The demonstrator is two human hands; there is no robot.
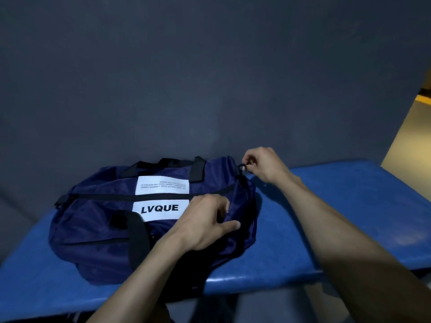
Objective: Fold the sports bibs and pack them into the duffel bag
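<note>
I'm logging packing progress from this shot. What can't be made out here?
- Inside of the duffel bag, head view: hidden by its own fabric; no bibs show.
- What the right hand pinches at the bag's end: too small and dark.
- Small print on the upper white label: blurred.

The scene is dim, with a cold bluish cast over everything. The wall behind is a flat dark grey, darkening toward the corners. A warmer, brighter yellow patch shows at the far right edge, perhaps lit from another source. The bench top carries a soft sheen along its near rim. Shadows are weak and diffuse. Detail is soft and slightly smeared throughout, and straight edges bow outward near the borders.
</note>
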